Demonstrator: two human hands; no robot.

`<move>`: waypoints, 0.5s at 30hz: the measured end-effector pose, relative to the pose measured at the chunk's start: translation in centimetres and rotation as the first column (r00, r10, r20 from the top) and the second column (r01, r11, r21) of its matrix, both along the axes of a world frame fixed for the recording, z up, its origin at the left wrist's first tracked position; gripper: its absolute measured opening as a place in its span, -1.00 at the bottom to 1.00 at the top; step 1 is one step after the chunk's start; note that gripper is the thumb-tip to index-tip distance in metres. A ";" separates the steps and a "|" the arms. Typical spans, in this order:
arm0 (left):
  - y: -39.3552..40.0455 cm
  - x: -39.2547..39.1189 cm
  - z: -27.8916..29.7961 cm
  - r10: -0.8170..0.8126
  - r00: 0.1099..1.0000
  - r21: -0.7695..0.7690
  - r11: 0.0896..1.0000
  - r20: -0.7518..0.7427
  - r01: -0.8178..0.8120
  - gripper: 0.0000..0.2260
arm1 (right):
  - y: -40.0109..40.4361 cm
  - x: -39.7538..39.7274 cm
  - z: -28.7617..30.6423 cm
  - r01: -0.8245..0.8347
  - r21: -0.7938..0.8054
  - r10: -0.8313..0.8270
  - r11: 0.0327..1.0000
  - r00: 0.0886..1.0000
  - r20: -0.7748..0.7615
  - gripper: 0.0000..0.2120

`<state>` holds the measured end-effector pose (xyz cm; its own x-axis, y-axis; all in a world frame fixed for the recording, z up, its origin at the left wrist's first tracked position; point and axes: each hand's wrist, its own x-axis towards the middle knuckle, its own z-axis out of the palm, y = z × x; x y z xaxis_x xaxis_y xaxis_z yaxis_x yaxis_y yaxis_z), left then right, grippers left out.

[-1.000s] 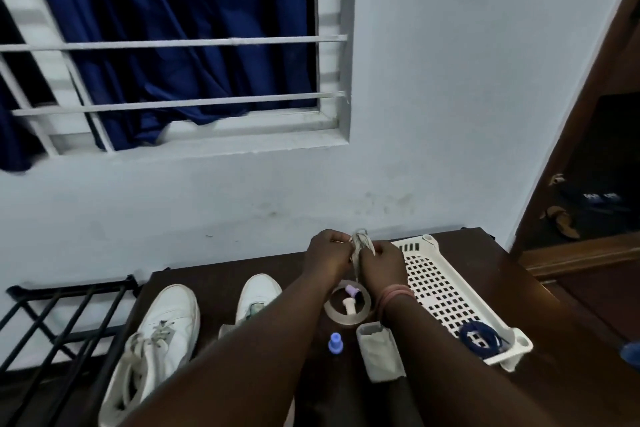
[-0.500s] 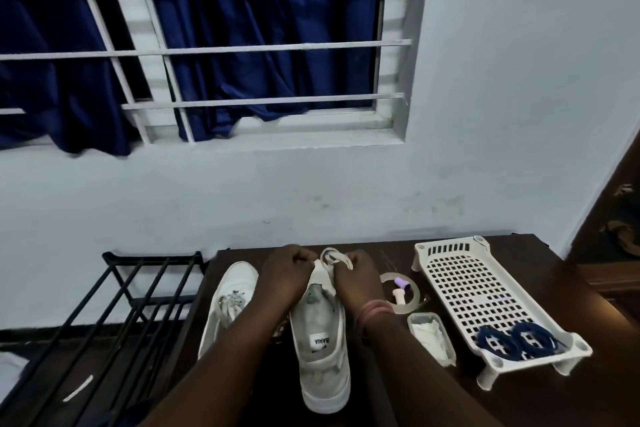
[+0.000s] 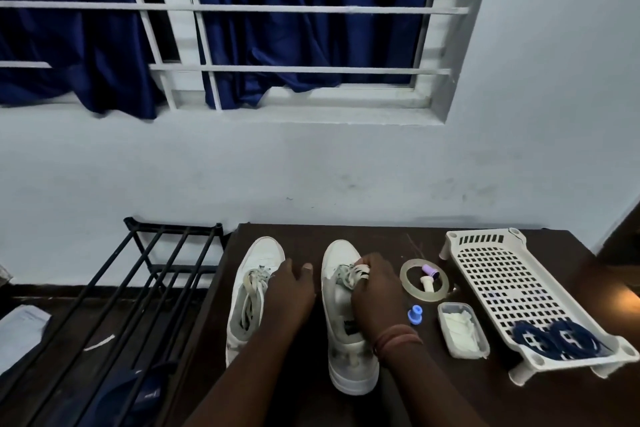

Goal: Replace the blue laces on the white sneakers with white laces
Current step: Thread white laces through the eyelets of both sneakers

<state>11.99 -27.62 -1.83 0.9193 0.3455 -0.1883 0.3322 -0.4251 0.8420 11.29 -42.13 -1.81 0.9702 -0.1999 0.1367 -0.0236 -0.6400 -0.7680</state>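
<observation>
Two white sneakers stand side by side on the dark tabletop (image 3: 381,239), toes toward the wall. The right sneaker (image 3: 348,319) serves as the landmark here. The right hand (image 3: 375,295) lies over its tongue, fingers (image 3: 363,265) curled round a bunch of white lace (image 3: 349,274) at the upper eyelets — pinching it. The left hand (image 3: 289,291) sits just left of that sneaker, in the gap between the pair, its fingers relaxed and loosely spread, holding nothing; it partly overlaps the left sneaker (image 3: 254,291), whose white lace lies loose in its opening.

To the right of the landmark sneaker lie a clear tape ring (image 3: 407,282) with a purple and a white small piece inside it, a small blue cap (image 3: 415,315), and a shallow container (image 3: 462,329) of white laces. Further right stands a white perforated tray (image 3: 498,274) — two coils of blue laces (image 3: 554,340) rest at its near end. Far to the left of the sneaker, off the tabletop, stands a black metal rack (image 3: 152,274).
</observation>
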 end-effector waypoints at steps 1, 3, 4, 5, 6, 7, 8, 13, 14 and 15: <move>0.0 0.2 -0.2 0.007 1.000 0.009 1.000 -0.002 -0.007 -0.49 | 0.0 0.0 0.0 0.004 -0.015 -0.004 1.000 1.000 0.014 -0.74; 0.1 0.6 -0.1 0.017 1.000 0.032 0.999 -0.005 -0.017 -0.50 | -0.2 0.3 -0.4 0.015 -0.039 -0.014 0.999 1.000 0.020 -0.74; 0.2 0.8 0.0 0.022 1.000 0.040 0.999 -0.003 -0.022 -0.50 | -0.3 0.4 -0.5 0.014 -0.050 -0.013 0.999 1.000 0.019 -0.74; 0.3 1.1 0.1 0.023 1.000 0.042 0.999 -0.008 -0.023 -0.49 | -0.4 0.5 -0.7 0.013 -0.060 -0.012 0.998 1.000 0.021 -0.74; 0.3 1.3 0.3 0.021 1.000 0.041 0.999 -0.015 -0.021 -0.50 | -0.4 0.5 -0.8 0.012 -0.069 -0.010 0.998 1.000 0.027 -0.73; 0.3 1.3 0.4 0.016 1.000 0.035 0.999 -0.023 -0.015 -0.51 | -0.4 0.5 -0.8 0.010 -0.078 -0.007 0.997 0.999 0.032 -0.72; 0.2 1.3 0.6 0.008 1.000 0.026 1.000 -0.023 -0.007 -0.57 | -0.5 0.5 -0.9 0.008 -0.088 -0.005 0.996 0.999 0.034 -0.72; -1.6 -0.7 1.5 -0.168 0.985 -0.014 0.986 0.035 0.169 -0.81 | -1.0 -0.5 -0.5 -0.030 -0.086 0.031 0.996 0.999 0.008 -0.75; -1.9 -1.2 1.7 -0.201 0.979 -0.013 0.979 0.043 0.202 -0.80 | -1.2 -0.7 -0.4 -0.046 -0.080 0.047 0.996 0.999 0.005 -0.75; -2.2 -1.6 1.8 -0.222 0.973 -0.013 0.975 0.061 0.223 -0.80 | -1.4 -1.0 -0.2 -0.065 -0.070 0.065 0.995 0.998 -0.011 -0.74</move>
<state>10.42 -29.78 -0.08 0.9824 0.1278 -0.1364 0.1809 -0.4662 0.8660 10.30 -43.55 -2.02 0.9820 -0.1266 0.1400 0.0134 -0.6930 -0.7208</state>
